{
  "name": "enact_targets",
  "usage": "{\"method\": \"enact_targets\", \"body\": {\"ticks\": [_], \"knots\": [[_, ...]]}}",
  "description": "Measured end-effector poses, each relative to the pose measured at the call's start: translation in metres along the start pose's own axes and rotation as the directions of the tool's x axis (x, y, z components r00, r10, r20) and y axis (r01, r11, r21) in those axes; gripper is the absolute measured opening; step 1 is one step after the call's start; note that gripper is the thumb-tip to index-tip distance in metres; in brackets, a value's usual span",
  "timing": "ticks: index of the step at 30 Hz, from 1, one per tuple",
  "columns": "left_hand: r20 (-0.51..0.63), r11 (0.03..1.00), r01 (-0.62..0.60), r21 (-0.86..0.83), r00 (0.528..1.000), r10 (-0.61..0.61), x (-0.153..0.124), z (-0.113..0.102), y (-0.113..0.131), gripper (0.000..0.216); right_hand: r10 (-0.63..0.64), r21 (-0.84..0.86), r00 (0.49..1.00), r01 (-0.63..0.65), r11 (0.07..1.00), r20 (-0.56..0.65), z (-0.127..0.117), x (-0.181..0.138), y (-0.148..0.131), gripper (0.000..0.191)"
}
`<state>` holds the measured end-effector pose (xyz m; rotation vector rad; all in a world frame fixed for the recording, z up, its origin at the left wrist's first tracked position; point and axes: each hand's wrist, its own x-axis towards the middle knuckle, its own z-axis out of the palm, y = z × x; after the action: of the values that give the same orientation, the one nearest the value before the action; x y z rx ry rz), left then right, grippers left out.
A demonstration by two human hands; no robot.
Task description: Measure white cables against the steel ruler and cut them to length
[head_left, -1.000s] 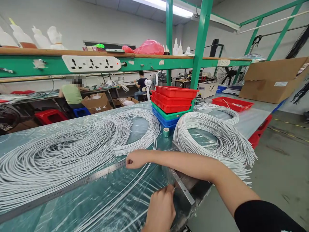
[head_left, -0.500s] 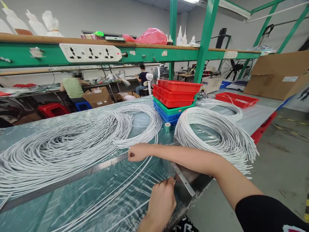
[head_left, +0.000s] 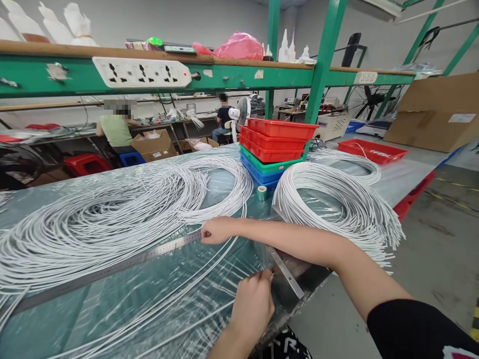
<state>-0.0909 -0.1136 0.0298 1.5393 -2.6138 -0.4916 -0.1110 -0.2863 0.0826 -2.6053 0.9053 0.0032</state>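
Observation:
My left hand (head_left: 252, 301), in the lower middle, is closed with thumb and fingers pinched together. A white cable (head_left: 194, 323) runs into it from the lower left, and a tiny tip shows at the fingertips, close to a metal bar (head_left: 286, 273) at the table edge. My right hand (head_left: 217, 230) reaches across from the right and is closed in a fist above the steel ruler (head_left: 164, 248). What its fingers hold is hidden. Several loose white cables (head_left: 209, 267) pass below the right wrist. A big coil of white cables (head_left: 93, 224) lies along the ruler's far side.
Another cable coil (head_left: 337, 199) lies right of my forearm. Stacked red, green and blue trays (head_left: 279, 137) stand behind, with a tape roll (head_left: 262, 193) before them. A green shelf frame (head_left: 232, 75) spans the table. Two people sit at a far bench; a carton (head_left: 430, 119) stands right.
The view has shifted slightly, so the surroundings sit a little further right and higher. Both hands keep nearly the same place and grip.

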Motion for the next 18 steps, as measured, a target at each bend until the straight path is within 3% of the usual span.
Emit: {"method": "enact_targets", "body": {"ticks": [5,9,11,13,15,17,18], "knots": [[0.000,1.000,0.000,-0.005,1.000,0.000,0.000,-0.003,-0.001,0.023,0.010,-0.014,1.000,-0.010,1.000,-0.005,-0.001,-0.003,-0.002,0.022],[-0.005,0.982,-0.142,-0.125,0.990,0.142,-0.006,-0.010,-0.020,0.028,-0.009,-0.012,1.000,0.009,1.000,-0.010,0.000,-0.003,-0.001,0.022],[-0.104,0.961,-0.174,-0.217,0.983,0.155,-0.010,-0.012,-0.030,0.032,-0.028,0.056,0.999,0.027,0.998,0.026,0.002,-0.002,0.001,0.022],[-0.278,0.952,-0.185,-0.242,0.954,0.115,-0.012,-0.014,-0.034,0.033,-0.029,0.266,0.987,-0.014,0.964,0.159,0.004,-0.001,0.002,0.027],[-0.418,0.953,-0.255,-0.167,0.893,0.165,-0.012,-0.016,-0.028,0.031,-0.078,0.509,0.917,-0.144,0.849,0.391,0.006,-0.004,-0.002,0.036],[-0.453,0.940,-0.339,-0.033,0.844,0.288,-0.010,-0.019,-0.017,0.030,-0.176,0.608,0.785,-0.294,0.738,0.593,0.007,-0.012,-0.010,0.047],[-0.443,0.933,-0.358,0.028,0.833,0.333,-0.009,-0.020,-0.011,0.029,-0.215,0.603,0.721,-0.334,0.725,0.659,0.007,-0.018,-0.015,0.051]]}}
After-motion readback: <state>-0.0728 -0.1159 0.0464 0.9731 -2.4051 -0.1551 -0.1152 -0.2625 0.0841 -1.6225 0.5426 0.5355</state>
